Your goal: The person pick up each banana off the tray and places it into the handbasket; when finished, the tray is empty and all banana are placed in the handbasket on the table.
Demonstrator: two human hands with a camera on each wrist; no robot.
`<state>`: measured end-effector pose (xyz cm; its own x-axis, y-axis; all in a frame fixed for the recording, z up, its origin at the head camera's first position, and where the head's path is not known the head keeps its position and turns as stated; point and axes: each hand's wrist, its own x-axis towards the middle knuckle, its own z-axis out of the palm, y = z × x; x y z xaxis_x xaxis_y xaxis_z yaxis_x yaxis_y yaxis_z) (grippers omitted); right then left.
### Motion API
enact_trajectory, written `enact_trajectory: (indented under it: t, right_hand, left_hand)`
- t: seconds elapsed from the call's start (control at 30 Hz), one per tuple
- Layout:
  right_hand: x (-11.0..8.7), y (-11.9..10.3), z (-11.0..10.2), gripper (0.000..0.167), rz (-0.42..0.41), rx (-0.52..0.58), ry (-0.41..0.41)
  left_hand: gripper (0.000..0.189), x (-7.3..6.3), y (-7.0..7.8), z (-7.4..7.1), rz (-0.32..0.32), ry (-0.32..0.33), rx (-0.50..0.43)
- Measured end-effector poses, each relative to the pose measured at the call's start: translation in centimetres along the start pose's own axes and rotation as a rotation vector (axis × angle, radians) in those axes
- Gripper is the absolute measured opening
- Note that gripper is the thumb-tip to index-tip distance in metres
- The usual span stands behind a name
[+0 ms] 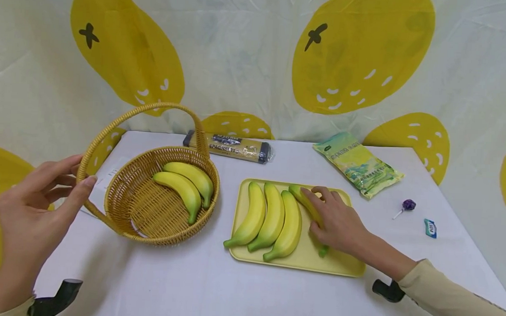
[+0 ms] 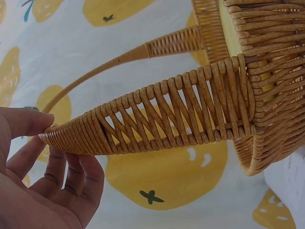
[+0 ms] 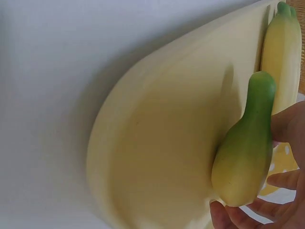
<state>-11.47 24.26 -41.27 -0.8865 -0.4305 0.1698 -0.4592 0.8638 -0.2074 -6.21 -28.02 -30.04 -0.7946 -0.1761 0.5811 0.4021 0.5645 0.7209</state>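
My left hand (image 1: 41, 205) pinches the handle (image 2: 128, 119) of a round wicker basket (image 1: 138, 205) between thumb and fingers. Two bananas (image 1: 184, 188) lie side by side inside the basket, toward its right wall. Over the right half of a pale yellow tray (image 1: 240, 256), my right hand (image 1: 339, 223) grips a banana (image 3: 245, 148), thumb on one side and fingers on the other. The back of the hand hides part of this banana in the head view. Several more bananas (image 1: 254, 214) lie in a row on the tray's left half, their green stems toward me.
At the back stand a spaghetti pack (image 1: 232, 147) and a green-yellow snack bag (image 1: 358, 165). A purple lollipop (image 1: 409, 205) and a small blue-white packet (image 1: 430, 228) lie at the right. Behind the white table (image 1: 188, 287) hangs a fruit-print curtain (image 1: 241, 49).
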Motion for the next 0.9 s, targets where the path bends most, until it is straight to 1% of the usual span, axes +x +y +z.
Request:
enact_trajectory:
  t: [0.23, 0.5, 0.73, 0.9]
  right_hand:
    - [0.4, 0.6, 0.2, 0.071, 0.003, 0.007, -0.001]
    - [0.7, 1.4, 0.6, 0.069, -0.008, 0.019, -0.009]
    - [0.8, 1.7, 0.4, 0.068, -0.016, 0.026, 0.003]
    - [0.9, 1.9, 0.1, 0.068, -0.009, 0.033, 0.009]
  left_hand:
    - [0.046, 0.0, 0.3, 0.0, -0.001, -0.005, 0.023]
    - [0.046, 0.0, 0.5, 0.1, 0.003, -0.007, 0.022]
    - [0.046, 0.2, 0.5, 0.0, -0.009, -0.016, 0.028]
    - [0.046, 0.1, 0.4, 0.0, -0.002, -0.015, 0.014]
